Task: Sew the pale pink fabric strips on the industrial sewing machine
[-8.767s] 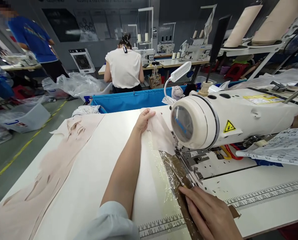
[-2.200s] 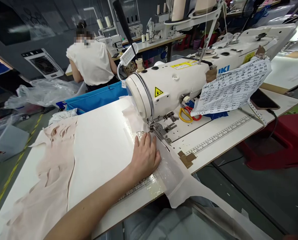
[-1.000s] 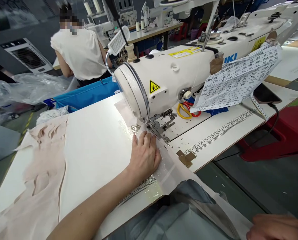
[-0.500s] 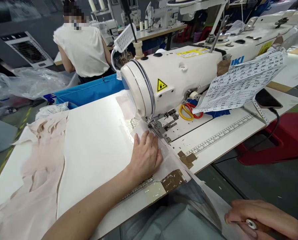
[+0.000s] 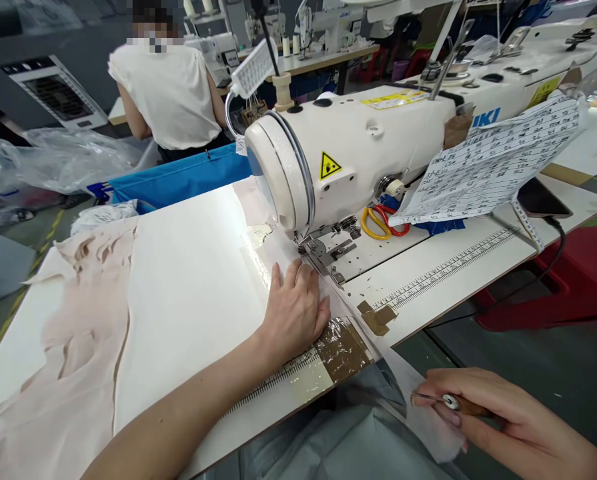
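Note:
A strip of pale, thin fabric [image 5: 345, 303] runs from under the presser foot of a white sewing machine [image 5: 338, 140], over the table edge and down to my right side. My left hand [image 5: 297, 307] lies on this fabric just in front of the presser foot, fingers stretched toward it and slightly bent. Off the table's front edge, my right hand [image 5: 478, 410] grips an awl [image 5: 465, 405] with a wooden handle and a thin metal point. The fabric's hanging end [image 5: 431, 430] passes by the fingers of that hand.
Pale pink fabric pieces [image 5: 85, 347] lie on the table's left. Yellow-and-red-handled scissors [image 5: 378, 223] rest behind the needle area. A handwritten sheet [image 5: 493, 163] and a phone [image 5: 543, 199] are at right. Beyond the blue cloth bin [image 5: 183, 179] sits a co-worker [image 5: 168, 93].
My right hand has come up and left, closer to the table edge, with the awl and fabric. The fabric has advanced under the machine. My left hand stays near the presser foot.

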The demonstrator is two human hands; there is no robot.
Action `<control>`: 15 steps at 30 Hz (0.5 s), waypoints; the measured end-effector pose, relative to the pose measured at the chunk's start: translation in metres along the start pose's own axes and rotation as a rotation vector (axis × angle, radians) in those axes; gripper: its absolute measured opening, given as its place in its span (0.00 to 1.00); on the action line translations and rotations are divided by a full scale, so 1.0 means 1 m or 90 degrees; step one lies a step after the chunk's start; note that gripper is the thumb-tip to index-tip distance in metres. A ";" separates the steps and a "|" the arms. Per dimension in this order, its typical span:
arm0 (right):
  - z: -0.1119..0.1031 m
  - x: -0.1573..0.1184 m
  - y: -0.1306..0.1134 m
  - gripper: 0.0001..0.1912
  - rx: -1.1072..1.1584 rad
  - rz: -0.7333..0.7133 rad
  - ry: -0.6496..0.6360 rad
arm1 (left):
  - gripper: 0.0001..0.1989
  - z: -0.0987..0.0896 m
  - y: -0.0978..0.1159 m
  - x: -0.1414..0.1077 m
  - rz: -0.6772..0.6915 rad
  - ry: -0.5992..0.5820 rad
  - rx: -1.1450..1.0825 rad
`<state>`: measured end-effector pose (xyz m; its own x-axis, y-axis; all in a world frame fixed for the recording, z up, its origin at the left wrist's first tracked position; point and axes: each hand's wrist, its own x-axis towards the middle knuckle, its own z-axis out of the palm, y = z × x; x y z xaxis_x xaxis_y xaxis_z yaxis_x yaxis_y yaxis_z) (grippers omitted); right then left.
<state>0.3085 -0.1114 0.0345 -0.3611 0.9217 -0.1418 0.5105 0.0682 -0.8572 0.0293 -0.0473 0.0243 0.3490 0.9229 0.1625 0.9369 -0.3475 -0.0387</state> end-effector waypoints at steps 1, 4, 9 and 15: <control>-0.001 0.003 0.000 0.18 -0.014 -0.014 -0.034 | 0.23 0.000 0.000 0.000 -0.001 0.001 0.001; -0.002 0.012 -0.003 0.16 -0.034 -0.049 -0.086 | 0.23 -0.001 0.001 0.001 -0.005 -0.005 0.003; 0.006 0.024 -0.010 0.14 0.076 -0.077 -0.112 | 0.23 -0.002 0.001 0.002 -0.006 -0.002 0.010; 0.014 0.037 -0.012 0.13 0.165 -0.036 -0.169 | 0.20 0.001 -0.002 0.003 0.005 0.022 0.028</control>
<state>0.2780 -0.0838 0.0331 -0.5899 0.7862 -0.1842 0.2810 -0.0140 -0.9596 0.0287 -0.0440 0.0238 0.3567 0.9133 0.1965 0.9342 -0.3468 -0.0839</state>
